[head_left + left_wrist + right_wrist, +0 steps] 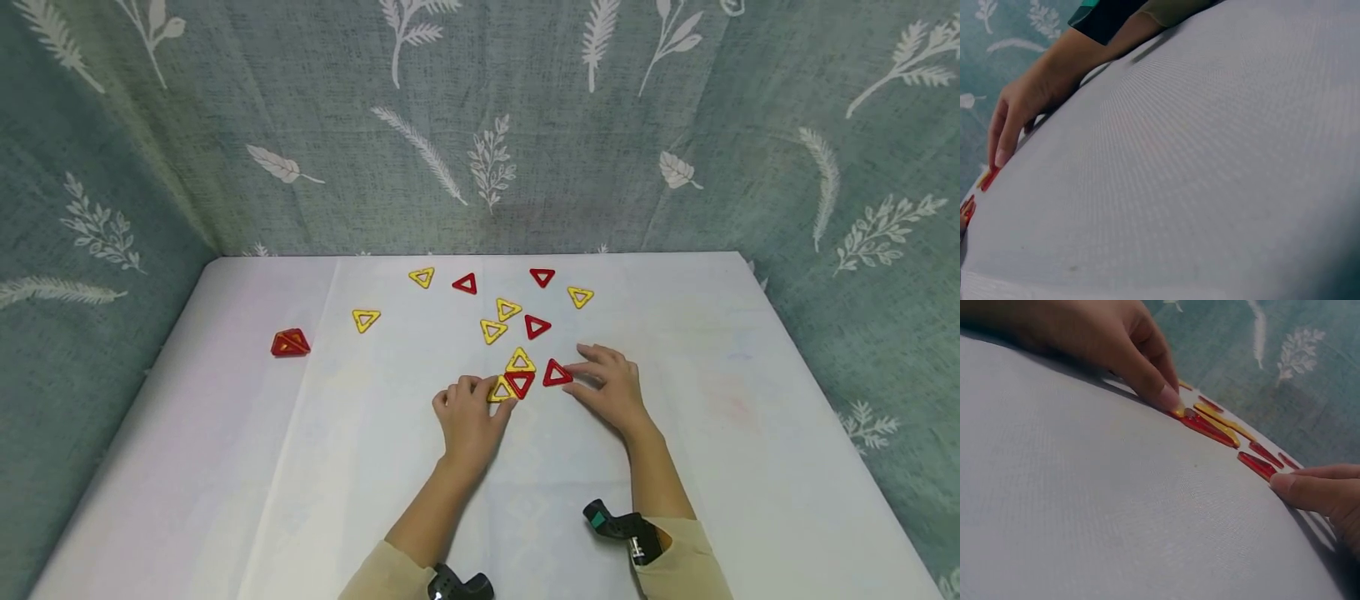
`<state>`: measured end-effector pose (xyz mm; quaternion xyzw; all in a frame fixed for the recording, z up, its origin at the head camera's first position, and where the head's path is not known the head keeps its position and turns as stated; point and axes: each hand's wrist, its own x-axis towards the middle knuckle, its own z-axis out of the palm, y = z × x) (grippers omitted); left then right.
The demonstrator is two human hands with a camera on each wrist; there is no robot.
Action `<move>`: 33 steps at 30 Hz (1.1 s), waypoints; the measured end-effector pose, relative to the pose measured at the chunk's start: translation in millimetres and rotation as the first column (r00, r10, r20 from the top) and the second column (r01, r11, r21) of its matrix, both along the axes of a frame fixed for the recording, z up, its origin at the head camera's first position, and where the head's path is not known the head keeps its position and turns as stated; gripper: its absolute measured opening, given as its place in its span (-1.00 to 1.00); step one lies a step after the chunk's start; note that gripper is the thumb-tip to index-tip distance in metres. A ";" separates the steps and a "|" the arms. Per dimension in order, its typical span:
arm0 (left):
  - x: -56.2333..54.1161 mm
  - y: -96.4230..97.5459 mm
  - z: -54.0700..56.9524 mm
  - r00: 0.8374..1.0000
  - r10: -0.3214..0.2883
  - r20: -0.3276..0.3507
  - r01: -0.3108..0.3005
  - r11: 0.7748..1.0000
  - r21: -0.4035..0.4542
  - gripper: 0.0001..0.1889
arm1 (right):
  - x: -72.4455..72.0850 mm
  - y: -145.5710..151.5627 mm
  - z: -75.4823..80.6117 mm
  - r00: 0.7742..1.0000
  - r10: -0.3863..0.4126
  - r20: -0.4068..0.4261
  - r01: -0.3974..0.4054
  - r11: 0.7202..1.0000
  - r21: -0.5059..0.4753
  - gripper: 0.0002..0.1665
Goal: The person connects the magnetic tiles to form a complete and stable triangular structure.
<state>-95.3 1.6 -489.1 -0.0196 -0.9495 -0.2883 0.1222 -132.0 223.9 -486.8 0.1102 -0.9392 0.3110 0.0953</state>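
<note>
In the head view my left hand [467,421] pinches a yellow triangle frame tile [491,397] between thumb and forefinger. That tile sits edge to edge with a red triangle tile [520,393], and another yellow triangle [521,353] adjoins the red one's far side. My right hand [615,390] holds a separate red triangle [557,382] by its right corner, a small gap away from the joined group. In the right wrist view the thumb of the right hand [1329,494] presses that red tile [1254,464], flat on the table.
Farther back on the white table [375,467] lie several loose yellow and red triangles, including a red one [529,334] and a yellow one [493,340]. A stacked red and yellow piece [290,354] stands at the left. Patterned green cloth [337,208] walls the back and sides.
</note>
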 end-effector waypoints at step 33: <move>1.0 -4.2 -0.5 0.994 -0.076 -0.080 0.081 0.995 0.056 -0.73 | 2.0 -14.5 0.5 0.997 -0.010 0.076 0.017 0.995 -0.097 -0.72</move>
